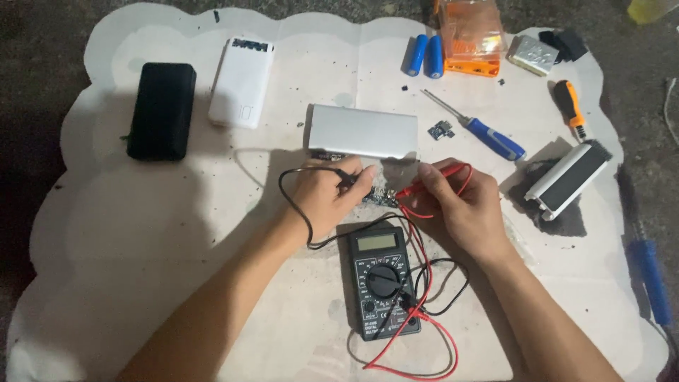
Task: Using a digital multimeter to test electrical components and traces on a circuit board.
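My left hand (pixel 327 197) pinches the black probe (pixel 348 179) of a black multimeter (pixel 380 280) that lies just below my hands. My right hand (pixel 461 206) pinches the red probe (pixel 424 187). Both probe tips point at a small blue circuit board (pixel 378 198) lying between my hands on the white paper sheet (pixel 177 233). Black and red leads loop from the meter to the probes. A silver power bank case (pixel 363 132) lies just beyond the board.
A black power bank (pixel 162 110) and a white one (pixel 241 82) lie at far left. Two blue cells (pixel 424 55), an orange plastic box (pixel 472 37), a blue-handled screwdriver (pixel 488 134), an orange-handled tool (pixel 569 105) and a grey-and-black case (pixel 568 178) lie at right.
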